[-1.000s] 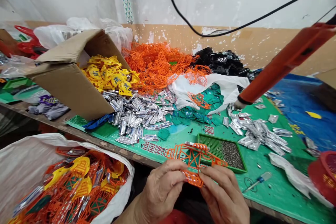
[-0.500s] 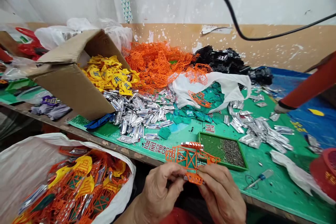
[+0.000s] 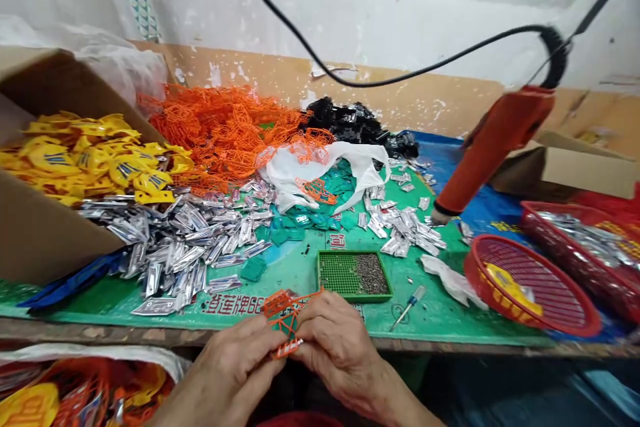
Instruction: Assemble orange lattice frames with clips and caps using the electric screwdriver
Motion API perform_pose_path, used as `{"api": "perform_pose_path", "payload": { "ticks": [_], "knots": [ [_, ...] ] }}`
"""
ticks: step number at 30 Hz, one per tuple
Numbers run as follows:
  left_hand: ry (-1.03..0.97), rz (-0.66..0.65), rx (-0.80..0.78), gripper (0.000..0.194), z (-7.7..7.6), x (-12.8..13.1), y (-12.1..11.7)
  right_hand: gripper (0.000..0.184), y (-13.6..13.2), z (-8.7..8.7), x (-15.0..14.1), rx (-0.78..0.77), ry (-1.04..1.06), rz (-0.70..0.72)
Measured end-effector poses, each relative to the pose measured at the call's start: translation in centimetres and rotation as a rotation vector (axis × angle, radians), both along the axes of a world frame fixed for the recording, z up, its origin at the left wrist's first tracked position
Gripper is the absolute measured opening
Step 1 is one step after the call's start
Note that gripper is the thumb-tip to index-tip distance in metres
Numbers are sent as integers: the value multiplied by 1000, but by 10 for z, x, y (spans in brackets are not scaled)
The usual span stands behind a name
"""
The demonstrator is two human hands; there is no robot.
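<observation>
**Left hand [image 3: 230, 373] and right hand [image 3: 340, 347] grip an orange plastic lattice frame [image 3: 285, 320]**
Your fingers [image 3: 325, 320] curl narrow, holding the frame between them at 6 o'clock in your view, just over the bench edge. From it, a green perforated tray [image 3: 353, 275] sits at 2 o'clock, a small screwdriver [image 3: 410, 307] at 3 o'clock.

I'm reading red Chinese print [image 3: 227, 305] ending 莲牌66 on the green mat [image 3: 300, 273] at six o'clock, while yellow characters [image 3: 500, 303] on the red basket [image 3: 500, 243] at four o'clock are staying unreadable.
</observation>
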State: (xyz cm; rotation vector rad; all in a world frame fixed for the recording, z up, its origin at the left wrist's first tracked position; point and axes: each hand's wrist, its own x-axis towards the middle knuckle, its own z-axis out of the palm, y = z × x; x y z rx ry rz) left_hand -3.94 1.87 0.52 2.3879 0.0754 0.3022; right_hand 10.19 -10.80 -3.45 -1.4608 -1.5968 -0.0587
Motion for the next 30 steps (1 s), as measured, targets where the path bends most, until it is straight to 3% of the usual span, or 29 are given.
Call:
{"api": "perform_pose_path", "payload": {
  "ticks": [8, 13, 15, 17, 18, 20, 22, 23, 25, 28, 30],
  "knots": [
    [218, 67, -251, 24, -10, 15, 6, 29, 23, -9, 21, -148, 47, 150],
    [220, 76, -340, 27, -18, 17, 10, 11, 20, -1, 19, -98, 54, 68],
    [227, 105, -353, 29, -22, 18, 11, 34, 9, 10, 27, -41, 52, -76],
    [248, 132, -348, 32, -24, 19, 11, 47, -7, 26, 49, 130, 22, -392],
    [260, 141, -342, 34, -25, 20, 12, 48, -15, 36, 66, 292, -5, -632],
    [285, 148, -338, 35, -26, 22, 12, 49, -27, 54, 108, 453, 25, -864],
    [306, 155, -346, 35, -25, 25, 12, 66, -30, 71, 154, 486, 68, -1066],
    [315, 160, -355, 34, -24, 27, 12, 80, -27, 77, 177, 459, 116, -1082],
    [326, 172, -375, 32, -22, 30, 12, 85, -12, 86, 213, 340, 247, -897],
    [318, 190, -400, 31, -18, 32, 12, 56, 21, 92, 241, 294, 443, -463],
    [296, 217, -408, 31, -15, 32, 12, 44, 37, 98, 244, 350, 560, -322]
  ]
}}
